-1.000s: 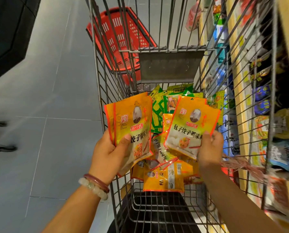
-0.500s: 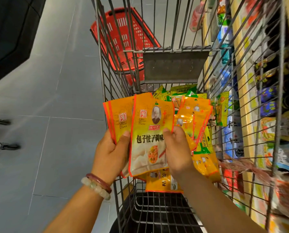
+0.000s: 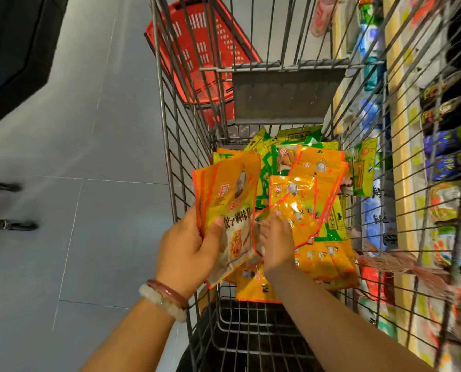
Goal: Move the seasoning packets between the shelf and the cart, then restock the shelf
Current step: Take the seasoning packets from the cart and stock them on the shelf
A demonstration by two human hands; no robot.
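My left hand (image 3: 189,245) grips a stack of orange seasoning packets (image 3: 232,208) over the near left side of the wire cart (image 3: 170,146), thumb on the front packet. My right hand (image 3: 276,242) reaches down into the cart and pinches another orange packet (image 3: 293,221) lying on the pile. Several more orange packets (image 3: 328,261) and green-yellow packets (image 3: 331,224) lie heaped in the cart's basket. The shelf (image 3: 401,130) stands right of the cart, seen through its wire side.
A red plastic basket (image 3: 197,49) sits on the grey tiled floor beyond the cart. The cart's grey flap (image 3: 285,95) hangs at its far end. Shelf goods in blue, green and yellow packs (image 3: 444,157) line the right. Someone's dark shoes (image 3: 9,224) stand at far left.
My right hand added its packet to the stack in my left hand, let go, and moved down into the cart onto another orange packet.
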